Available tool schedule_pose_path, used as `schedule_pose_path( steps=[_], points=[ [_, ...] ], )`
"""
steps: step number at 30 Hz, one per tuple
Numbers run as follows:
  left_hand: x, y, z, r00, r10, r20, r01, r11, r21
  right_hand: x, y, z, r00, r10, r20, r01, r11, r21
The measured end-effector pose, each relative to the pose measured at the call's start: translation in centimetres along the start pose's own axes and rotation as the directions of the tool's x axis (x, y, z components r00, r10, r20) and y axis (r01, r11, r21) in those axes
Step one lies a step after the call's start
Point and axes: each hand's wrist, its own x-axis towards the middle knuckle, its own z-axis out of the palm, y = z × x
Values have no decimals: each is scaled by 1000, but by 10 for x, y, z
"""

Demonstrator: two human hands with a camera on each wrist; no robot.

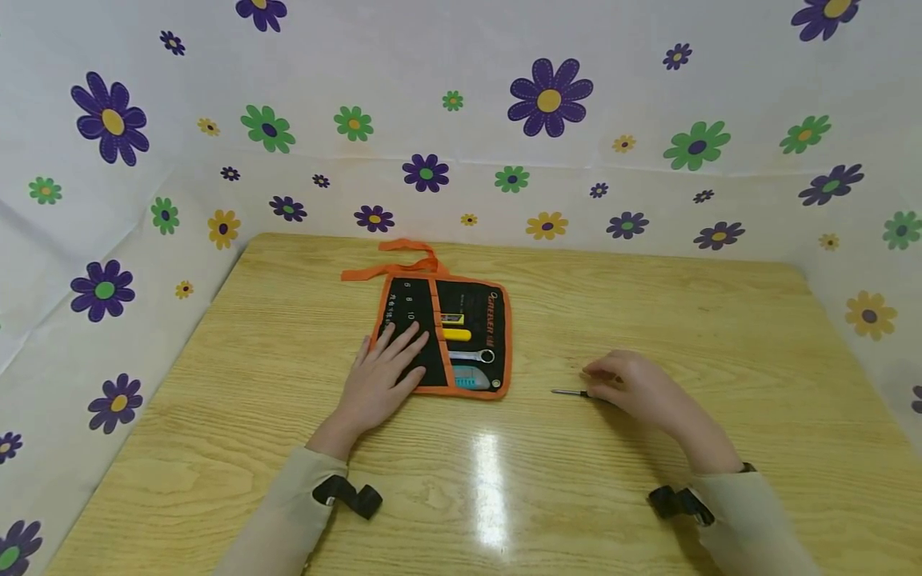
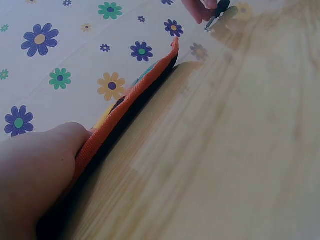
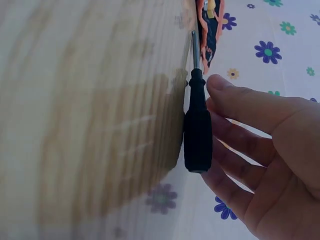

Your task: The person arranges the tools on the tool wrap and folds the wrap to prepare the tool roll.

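Observation:
A black tool pouch with orange edging lies unrolled on the table. My left hand rests on its left part with fingers spread; the left wrist view shows the thumb at the orange edge. Pockets hold a yellow-handled tool, a ring-ended wrench and a teal utility knife. To the pouch's right, a screwdriver with a black handle lies along the table, its metal tip toward the pouch. My right hand is beside it, fingers loosely bent around the handle's side, thumb near the collar.
Orange tie straps trail from the pouch's far edge. The wooden table meets a white cloth backdrop with printed flowers at the back and sides. Dark straps hang at both wrists.

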Motion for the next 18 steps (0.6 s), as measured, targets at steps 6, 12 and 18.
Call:
schedule_pose_path(
  steps=[6,12,18],
  points=[
    [0,0,0,1000,-7,8,7,1000,0,-8,3,-3,1000,1,30,-1,1000,-11],
    [-1,2,-2,1000,-9,10,9,1000,-6,-10,3,-3,998,-7,56,8,1000,-24],
    [-1,2,-2,1000,-13,13,13,1000,-4,-9,3,-3,998,-23,54,24,999,-22]
  ],
)
